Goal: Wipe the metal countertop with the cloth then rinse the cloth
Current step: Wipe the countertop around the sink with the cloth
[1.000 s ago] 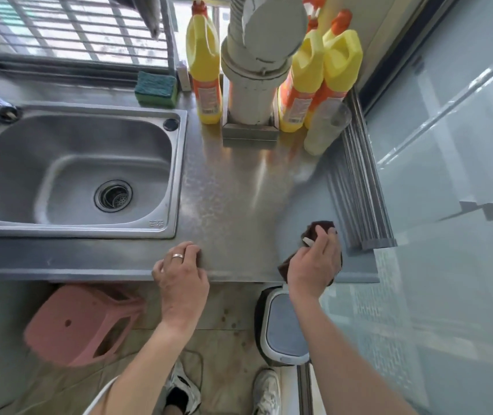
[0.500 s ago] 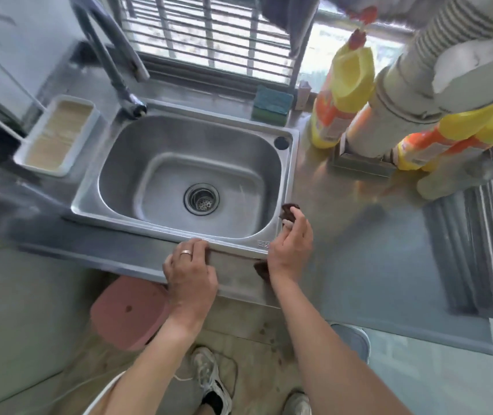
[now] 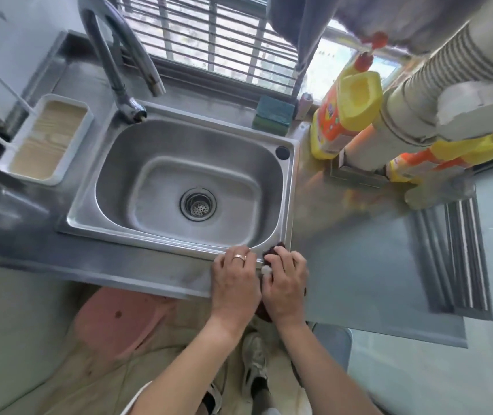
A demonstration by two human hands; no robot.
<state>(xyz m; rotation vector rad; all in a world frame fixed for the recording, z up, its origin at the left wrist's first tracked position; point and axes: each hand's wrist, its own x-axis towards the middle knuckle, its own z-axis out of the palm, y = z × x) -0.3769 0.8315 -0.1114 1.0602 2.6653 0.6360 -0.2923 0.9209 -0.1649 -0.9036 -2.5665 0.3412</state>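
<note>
Right hand (image 3: 284, 281) curled over the dark cloth (image 3: 272, 253), pressing it on the near right corner of the sink (image 3: 287, 187) rim. Left hand (image 3: 234, 278) flat on the countertop (image 3: 359, 265) edge, fingers straight, holding nothing. Best to keep firm pressure and drag along the rim seam before rinsing.

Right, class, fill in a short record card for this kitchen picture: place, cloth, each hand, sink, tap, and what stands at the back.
place: metal countertop with a steel sink set into it
cloth: dark cloth at the sink's front right corner, mostly hidden under the right hand
right hand: right hand pressing on the cloth, fingers curled over it
left hand: left hand flat on the sink's front rim, ring on one finger
tap: faucet, no water visible
back: green sponge, yellow bottle
task stage: wiping; rinse not yet done
</note>
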